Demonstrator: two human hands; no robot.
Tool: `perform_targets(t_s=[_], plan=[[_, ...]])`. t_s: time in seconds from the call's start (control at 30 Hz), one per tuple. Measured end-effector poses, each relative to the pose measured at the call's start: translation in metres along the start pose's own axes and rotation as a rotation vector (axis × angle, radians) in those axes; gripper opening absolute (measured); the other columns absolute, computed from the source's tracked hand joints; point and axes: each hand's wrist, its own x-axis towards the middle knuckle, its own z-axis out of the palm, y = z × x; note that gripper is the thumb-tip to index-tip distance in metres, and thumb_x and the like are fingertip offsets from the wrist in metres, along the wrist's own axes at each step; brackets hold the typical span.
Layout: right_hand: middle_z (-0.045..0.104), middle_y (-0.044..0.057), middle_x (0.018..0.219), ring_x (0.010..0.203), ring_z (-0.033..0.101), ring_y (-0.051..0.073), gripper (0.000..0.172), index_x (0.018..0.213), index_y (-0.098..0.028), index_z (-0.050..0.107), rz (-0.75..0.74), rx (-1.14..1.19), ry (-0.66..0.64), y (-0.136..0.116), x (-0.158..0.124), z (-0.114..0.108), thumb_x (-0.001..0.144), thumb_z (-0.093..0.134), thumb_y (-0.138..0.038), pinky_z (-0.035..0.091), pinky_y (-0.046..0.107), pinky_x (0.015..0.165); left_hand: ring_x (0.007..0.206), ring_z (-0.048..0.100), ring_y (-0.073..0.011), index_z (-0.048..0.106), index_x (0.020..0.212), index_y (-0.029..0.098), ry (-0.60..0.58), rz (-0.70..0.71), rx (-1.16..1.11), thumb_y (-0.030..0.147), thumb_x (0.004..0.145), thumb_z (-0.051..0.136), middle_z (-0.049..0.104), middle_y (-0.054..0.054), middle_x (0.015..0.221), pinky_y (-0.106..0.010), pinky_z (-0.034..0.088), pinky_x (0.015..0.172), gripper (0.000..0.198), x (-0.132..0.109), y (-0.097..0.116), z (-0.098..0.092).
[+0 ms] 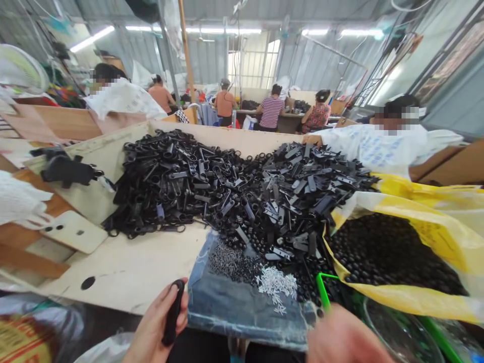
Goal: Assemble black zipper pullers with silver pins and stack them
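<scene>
My left hand [157, 322] is closed around a long black plastic part [173, 312], held upright near the front edge of the table. Motion smears my right hand [344, 335], low on the right beside a green-rimmed bin [324, 292]; its fingers cannot be made out. Between the hands lies a blue cloth [230, 312] bearing a pile of small silver pins [278, 285] and a pile of small dark pieces [227, 259]. Behind these rises a large heap of black plastic parts [181, 176], some with ring ends, and a heap of flatter black pieces [302, 176].
A yellow-and-white sack [446, 242] full of small round black pieces [389, 252] stands at the right. On the left are a pale phone [75, 232] and a hole [88, 283] in the tabletop. Low boards [223, 136] wall the table. Several people work beyond it.
</scene>
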Motion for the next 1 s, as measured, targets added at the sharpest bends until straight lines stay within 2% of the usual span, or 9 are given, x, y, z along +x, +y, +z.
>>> perform_targets(t_s=[0.1,0.23,0.33,0.43,0.53,0.63,0.73,0.87,1.0], plan=[[0.053,-0.005,0.061,0.057,0.052,0.015,0.046,0.123,-0.026,0.065,-0.042,-0.17,-0.139,0.004,0.018,0.006,0.103,0.047,-0.063,0.043,0.026,0.057,0.046,0.043,-0.0068,0.068,0.109,0.021,-0.006,0.124,0.226,0.061,0.072,0.082,0.056,0.006,0.064,-0.016,0.033,0.042,0.056,0.018,-0.021,0.001],[0.065,0.001,0.08,0.072,0.062,0.018,0.037,0.12,-0.026,0.065,-0.275,-0.501,-0.166,0.026,0.052,0.016,0.108,0.038,-0.048,0.049,0.029,0.07,0.061,0.058,-0.0157,0.068,0.114,0.025,0.024,0.338,0.632,0.066,0.085,0.065,0.064,0.002,0.07,-0.023,0.046,0.054,0.05,0.033,-0.038,0.001],[0.072,0.006,0.108,0.096,0.069,0.02,0.026,0.117,-0.026,0.064,-0.38,-0.665,-0.175,0.042,0.063,0.023,0.107,0.042,-0.034,0.051,0.031,0.086,0.08,0.07,-0.0229,0.069,0.113,0.026,-0.035,0.428,0.864,0.059,0.09,0.059,0.073,-0.002,0.086,-0.03,0.055,0.069,0.042,0.04,-0.039,-0.002],[0.073,0.004,0.102,0.091,0.072,0.02,0.019,0.112,-0.025,0.064,-0.408,-0.833,-0.208,0.051,0.066,0.033,0.105,0.047,-0.025,0.052,0.029,0.079,0.102,0.074,-0.0279,0.067,0.116,0.027,-0.048,0.45,0.998,0.054,0.087,0.066,0.079,-0.004,0.107,-0.036,0.059,0.083,0.04,0.051,-0.034,-0.008],[0.071,0.002,0.095,0.08,0.072,0.018,0.019,0.106,-0.024,0.065,-0.475,-0.981,-0.188,0.054,0.072,0.047,0.106,0.046,-0.022,0.05,0.027,0.069,0.085,0.076,-0.0239,0.067,0.108,0.028,-0.118,0.54,1.1,0.046,0.091,0.063,0.079,0.0,0.094,-0.033,0.059,0.075,0.025,0.062,-0.026,-0.006],[0.069,0.001,0.094,0.075,0.072,0.016,0.018,0.101,-0.024,0.065,-0.538,-1.081,-0.14,0.054,0.085,0.067,0.106,0.048,-0.021,0.047,0.025,0.064,0.079,0.072,-0.02,0.065,0.098,0.026,-0.237,0.753,1.175,0.029,0.096,0.057,0.074,0.001,0.088,-0.03,0.056,0.072,0.008,0.072,-0.019,0.008],[0.067,0.001,0.096,0.076,0.071,0.015,0.015,0.102,-0.024,0.065,-0.543,-1.165,-0.114,0.053,0.1,0.086,0.105,0.051,-0.018,0.045,0.024,0.062,0.085,0.069,-0.021,0.061,0.099,0.023,-0.319,0.882,1.32,0.012,0.095,0.051,0.07,-0.002,0.091,-0.031,0.055,0.075,0.015,0.082,-0.016,0.03],[0.066,0.002,0.097,0.076,0.07,0.016,0.012,0.101,-0.021,0.064,-0.518,-1.211,-0.125,0.054,0.109,0.097,0.103,0.054,-0.015,0.042,0.024,0.059,0.089,0.067,-0.0263,0.06,0.098,0.021,-0.368,0.87,1.445,0.002,0.089,0.049,0.067,-0.005,0.093,-0.038,0.054,0.077,0.024,0.091,-0.018,0.045],[0.066,0.0,0.093,0.07,0.069,0.015,0.012,0.097,-0.024,0.064,-0.535,-1.228,-0.206,0.059,0.092,0.088,0.103,0.055,-0.018,0.041,0.023,0.057,0.084,0.066,-0.0241,0.06,0.096,0.023,-0.466,0.845,1.504,-0.003,0.085,0.05,0.066,-0.002,0.09,-0.035,0.053,0.074,0.03,0.079,-0.018,0.031]])
